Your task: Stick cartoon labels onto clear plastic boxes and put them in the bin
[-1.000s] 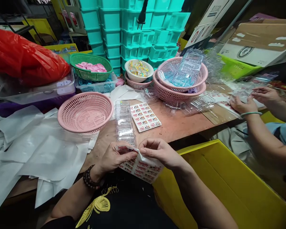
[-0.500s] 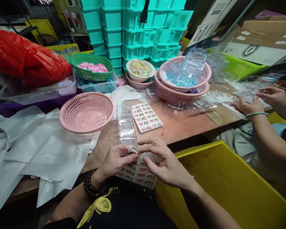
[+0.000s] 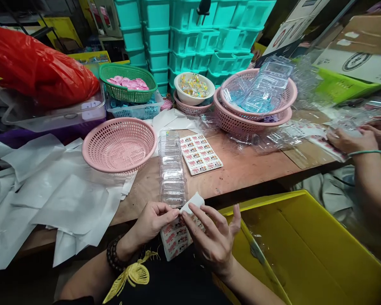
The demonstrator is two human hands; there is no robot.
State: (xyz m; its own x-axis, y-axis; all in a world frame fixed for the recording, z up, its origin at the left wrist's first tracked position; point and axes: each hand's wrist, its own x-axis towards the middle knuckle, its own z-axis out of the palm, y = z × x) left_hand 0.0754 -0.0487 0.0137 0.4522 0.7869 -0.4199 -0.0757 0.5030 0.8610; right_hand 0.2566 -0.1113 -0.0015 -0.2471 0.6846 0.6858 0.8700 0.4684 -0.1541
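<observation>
My left hand (image 3: 157, 220) pinches the upper edge of a sticker sheet (image 3: 175, 240) between thumb and forefinger. Rows of small red and black prints cover the sheet, which hangs over my lap. My right hand (image 3: 214, 237) has its foremost fingertips on the sheet's curled white corner (image 3: 195, 201), close to the left thumb; its other fingers fan outward. The right thumb cannot be made out clearly. Just beyond my hands, a row of nested clear plastic cases (image 3: 171, 169) lies on the table, beside a stack of sticker sheets (image 3: 201, 154).
A pink basket (image 3: 120, 146) and loose white papers (image 3: 70, 207) lie left. Stacked pink baskets (image 3: 257, 120) hold clear packaging. Behind stand turquoise bins (image 3: 187, 42). A yellow box (image 3: 305, 245) is at lower right. A co-worker's hands (image 3: 352, 137) handle clear plastic.
The sheet's corner has curled up, showing its white back. My right hand has turned, its outer fingers spreading. My left hand keeps its pinch. The view has shifted slightly.
</observation>
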